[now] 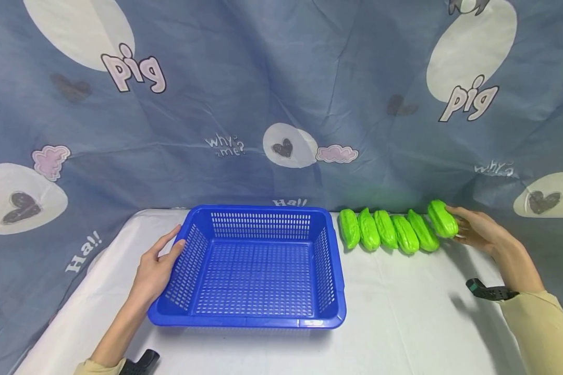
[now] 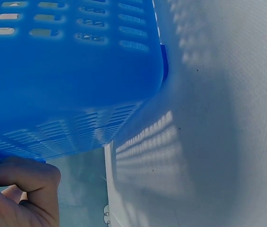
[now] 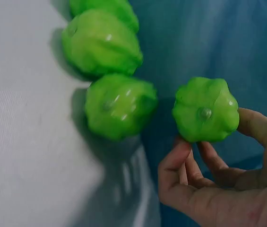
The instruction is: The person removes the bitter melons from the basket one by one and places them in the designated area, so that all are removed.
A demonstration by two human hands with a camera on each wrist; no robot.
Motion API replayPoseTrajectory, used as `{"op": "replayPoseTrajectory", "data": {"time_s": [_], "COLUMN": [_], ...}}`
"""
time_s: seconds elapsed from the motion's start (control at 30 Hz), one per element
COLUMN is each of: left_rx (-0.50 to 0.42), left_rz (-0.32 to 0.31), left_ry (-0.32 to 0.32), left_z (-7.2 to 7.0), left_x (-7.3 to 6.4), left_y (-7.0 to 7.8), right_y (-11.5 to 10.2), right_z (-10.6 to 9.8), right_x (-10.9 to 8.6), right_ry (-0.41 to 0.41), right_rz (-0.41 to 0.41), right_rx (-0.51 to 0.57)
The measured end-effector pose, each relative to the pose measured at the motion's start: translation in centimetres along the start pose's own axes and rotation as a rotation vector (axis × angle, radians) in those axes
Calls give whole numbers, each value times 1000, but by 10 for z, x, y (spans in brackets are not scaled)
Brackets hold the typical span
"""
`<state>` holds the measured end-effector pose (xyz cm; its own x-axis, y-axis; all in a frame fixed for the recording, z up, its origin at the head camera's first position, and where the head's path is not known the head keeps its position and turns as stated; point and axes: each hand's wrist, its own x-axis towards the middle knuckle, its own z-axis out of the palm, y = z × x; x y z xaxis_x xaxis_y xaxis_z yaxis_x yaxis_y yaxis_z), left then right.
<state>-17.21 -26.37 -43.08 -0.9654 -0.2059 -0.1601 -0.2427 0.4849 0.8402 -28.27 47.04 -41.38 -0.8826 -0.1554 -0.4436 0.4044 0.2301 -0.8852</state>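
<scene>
A bright green, ridged bitter melon (image 3: 205, 109) is held between the thumb and fingers of my right hand (image 1: 480, 229), raised off the white table at the right end of a row. Several similar bitter melons (image 1: 383, 229) lie side by side in that row along the table's back edge. My left hand (image 1: 156, 271) grips the left rim of a blue plastic basket (image 1: 258, 321); its bent fingers show at the rim in the left wrist view. Perforated walls and floor of the basket are bare inside.
The white-covered table (image 1: 394, 312) carries the basket left of the row of melons. Directly behind stands a blue-grey printed cloth (image 1: 244, 104). Dark straps with small devices sit on both wrists.
</scene>
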Motion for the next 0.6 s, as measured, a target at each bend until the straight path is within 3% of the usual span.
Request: {"op": "replayPoseTrajectory", "data": {"time_s": [0.27,0.6], "left_rx": [7,-1], "left_rz": [6,8], "left_ry": [2,5], "left_z": [0,-1], "left_x": [0,-1], "left_y": [0,0], "right_y": [17,20], "right_z": [-16,-9], "right_x": [13,13], "right_ry": [43,135], "right_rz": [106,122], "right_rx": [-101,-182]}}
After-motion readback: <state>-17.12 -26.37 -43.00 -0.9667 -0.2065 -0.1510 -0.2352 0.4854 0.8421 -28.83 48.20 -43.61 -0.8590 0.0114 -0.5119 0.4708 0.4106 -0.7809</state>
